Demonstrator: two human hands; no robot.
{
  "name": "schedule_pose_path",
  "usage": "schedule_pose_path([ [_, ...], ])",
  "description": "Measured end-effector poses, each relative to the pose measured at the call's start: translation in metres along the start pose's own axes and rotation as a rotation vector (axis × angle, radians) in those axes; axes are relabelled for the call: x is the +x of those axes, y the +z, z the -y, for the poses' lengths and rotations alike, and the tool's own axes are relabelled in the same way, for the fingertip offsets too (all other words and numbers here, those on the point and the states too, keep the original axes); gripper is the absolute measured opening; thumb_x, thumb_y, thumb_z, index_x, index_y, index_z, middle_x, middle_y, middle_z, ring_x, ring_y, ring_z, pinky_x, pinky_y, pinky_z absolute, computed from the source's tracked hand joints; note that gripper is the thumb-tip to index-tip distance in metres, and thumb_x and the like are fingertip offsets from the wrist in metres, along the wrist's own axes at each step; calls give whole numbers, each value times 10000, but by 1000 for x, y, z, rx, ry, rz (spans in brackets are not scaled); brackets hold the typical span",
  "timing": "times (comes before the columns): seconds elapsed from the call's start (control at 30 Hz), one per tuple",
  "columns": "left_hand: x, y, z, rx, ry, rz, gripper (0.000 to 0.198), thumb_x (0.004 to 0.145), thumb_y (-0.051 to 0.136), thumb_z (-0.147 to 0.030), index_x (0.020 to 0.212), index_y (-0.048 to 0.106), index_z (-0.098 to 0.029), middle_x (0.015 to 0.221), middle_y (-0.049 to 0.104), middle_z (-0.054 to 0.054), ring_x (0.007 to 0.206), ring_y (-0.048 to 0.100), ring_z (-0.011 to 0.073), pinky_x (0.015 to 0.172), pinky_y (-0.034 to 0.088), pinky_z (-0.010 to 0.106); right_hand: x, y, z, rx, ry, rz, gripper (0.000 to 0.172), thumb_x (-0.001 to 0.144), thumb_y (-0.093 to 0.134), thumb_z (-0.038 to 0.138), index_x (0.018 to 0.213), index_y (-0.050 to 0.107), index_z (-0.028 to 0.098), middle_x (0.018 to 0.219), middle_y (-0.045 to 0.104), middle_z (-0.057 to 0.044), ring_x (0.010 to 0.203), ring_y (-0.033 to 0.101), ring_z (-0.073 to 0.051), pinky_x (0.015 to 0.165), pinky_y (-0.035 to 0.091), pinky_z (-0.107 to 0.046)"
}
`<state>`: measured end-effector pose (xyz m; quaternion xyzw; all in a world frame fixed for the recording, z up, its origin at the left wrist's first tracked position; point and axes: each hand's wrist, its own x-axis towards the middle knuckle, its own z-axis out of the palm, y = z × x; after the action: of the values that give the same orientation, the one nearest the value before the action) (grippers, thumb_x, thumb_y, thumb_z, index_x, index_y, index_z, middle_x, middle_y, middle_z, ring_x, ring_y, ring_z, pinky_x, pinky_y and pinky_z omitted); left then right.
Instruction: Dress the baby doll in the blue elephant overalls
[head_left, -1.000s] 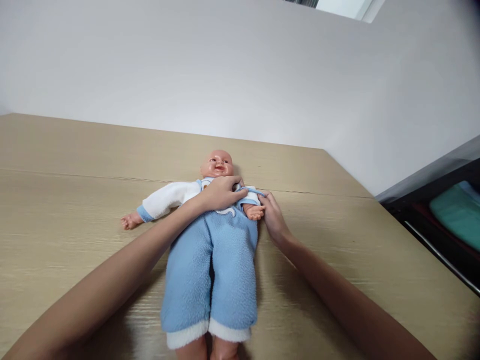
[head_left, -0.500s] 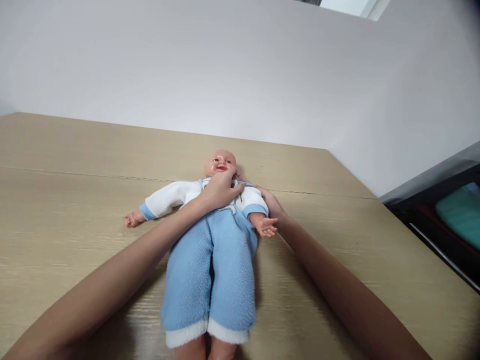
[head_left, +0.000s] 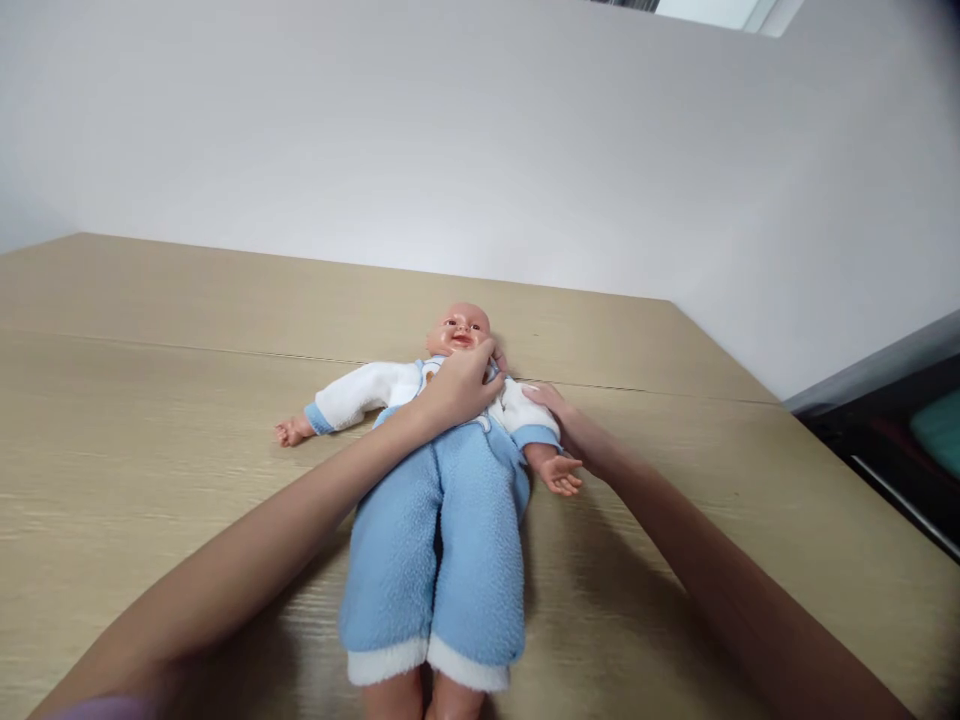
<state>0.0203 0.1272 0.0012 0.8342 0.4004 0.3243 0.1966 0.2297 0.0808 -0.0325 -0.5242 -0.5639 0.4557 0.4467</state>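
Note:
A baby doll [head_left: 439, 520] lies face up on a wooden table [head_left: 150, 400], its head away from me. It wears blue fleece trousers and a white top with blue cuffs. My left hand [head_left: 465, 385] is closed at the doll's collar, just below its chin, pinching the clothing near the shoulder on the right of the view. Against the outer side of the doll's sleeve on that same side rests my right hand [head_left: 559, 410], its fingers partly hidden behind the sleeve.
Behind the table rises a pale wall [head_left: 375, 130]. At the right, beyond the table edge, is a dark object [head_left: 877, 430] with something teal inside it. A bright opening shows at the top.
The whole scene has shifted slightly right in the view. My right hand has moved a little outward, with its fingers now showing on the sleeve. My left hand stays at the collar.

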Motion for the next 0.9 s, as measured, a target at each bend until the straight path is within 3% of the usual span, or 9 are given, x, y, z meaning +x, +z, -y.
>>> schedule_pose_path([
  [0.07, -1, 3, 1, 15, 28, 2, 47, 996, 611, -177, 1040, 624, -188, 938, 740, 60, 784, 657, 209, 724, 441, 331, -24, -14, 8, -26, 164, 83, 523, 838, 795, 583, 1236, 726, 251, 973, 819, -57, 763, 770, -244, 596, 616, -322],
  [0.13, -1, 5, 2, 15, 54, 10, 42, 993, 618, -164, 1027, 626, -187, 941, 737, 58, 787, 655, 203, 729, 446, 325, -44, -24, 11, -102, 310, 149, 796, 830, 842, 589, 1508, 585, 260, 860, 797, -35, 582, 703, -214, 444, 516, -295],
  [0.2, -1, 6, 3, 17, 73, 7, 61, 978, 636, -136, 1010, 623, -187, 937, 729, 51, 787, 648, 195, 738, 451, 317, -55, -33, 9, -176, 328, 144, 958, 824, 866, 587, 1628, 456, 265, 843, 792, -29, 560, 693, -208, 435, 502, -286],
  [0.3, 0, 6, 3, 18, 83, -7, 91, 964, 656, -111, 993, 615, -187, 950, 711, 49, 799, 639, 189, 759, 464, 311, -55, -48, -4, -234, 137, 63, 810, 825, 878, 545, 1523, 575, 266, 1191, 810, -91, 946, 794, -267, 755, 654, -341],
  [0.37, 0, 6, 3, 12, 81, -10, 89, 966, 660, -114, 983, 611, -186, 970, 696, 56, 807, 632, 189, 767, 472, 313, -49, -63, -13, -311, 46, 39, 636, 835, 871, 548, 1365, 686, 250, 1307, 779, -95, 1100, 770, -305, 932, 648, -401],
  [0.53, 1, 6, 3, 5, 93, 5, 108, 955, 628, -89, 991, 611, -190, 1059, 672, 71, 829, 623, 190, 782, 485, 322, -42, -103, -26, -374, 1, -9, 613, 823, 878, 599, 1283, 692, 239, 1228, 794, -105, 1024, 785, -314, 915, 664, -441],
  [0.63, 1, 7, 4, 20, 104, 3, 132, 943, 614, -79, 1021, 618, -185, 1107, 657, 83, 870, 627, 197, 814, 495, 331, -41, -114, -31, -411, -8, -35, 626, 831, 870, 619, 1290, 680, 238, 1225, 796, -115, 1027, 790, -314, 930, 663, -456],
  [0.77, 1, 6, 6, 38, 156, 10, 159, 943, 609, -85, 1065, 618, -187, 1108, 623, 80, 913, 622, 205, 869, 513, 341, -44, -112, -29, -775, -228, -143, 597, 884, 801, 623, 1305, 694, 214, 1293, 740, -153, 1142, 740, -365, 1011, 616, -535],
  [0.9, 0, 2, 4, 98, 227, -10, 123, 979, 644, -175, 1100, 625, -182, 1174, 613, 114, 1046, 620, 255, 983, 513, 403, -57, -91, -8, -1068, -473, -324, 529, 949, 714, 531, 1346, 673, 184, 1296, 667, -194, 1199, 666, -414, 990, 582, -565],
])
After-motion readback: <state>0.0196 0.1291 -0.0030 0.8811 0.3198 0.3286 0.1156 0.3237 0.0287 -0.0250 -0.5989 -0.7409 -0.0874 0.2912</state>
